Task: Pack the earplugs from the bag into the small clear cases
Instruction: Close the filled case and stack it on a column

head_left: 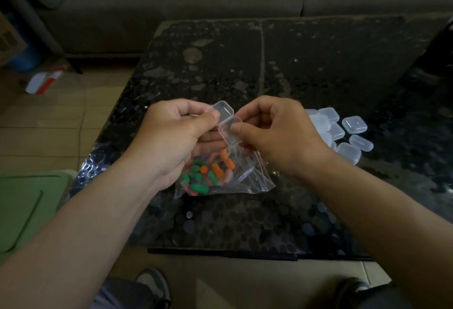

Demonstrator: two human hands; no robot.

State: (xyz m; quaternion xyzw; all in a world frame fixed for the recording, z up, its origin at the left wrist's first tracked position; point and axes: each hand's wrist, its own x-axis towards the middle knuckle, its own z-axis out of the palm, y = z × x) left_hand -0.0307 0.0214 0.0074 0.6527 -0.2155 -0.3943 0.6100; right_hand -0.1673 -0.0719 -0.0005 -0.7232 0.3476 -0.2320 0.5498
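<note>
I see the left hand (171, 134) and right hand (277, 134) pinching an opened clear case (224, 111) over the bag (245, 176), spare cases (343, 134) at three o'clock.

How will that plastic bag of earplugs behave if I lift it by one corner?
Probably floppy: the thin clear bag lies crumpled on the table. The earplugs would likely slide toward the low end. It is likely light too, being only small plugs in thin film.
</note>
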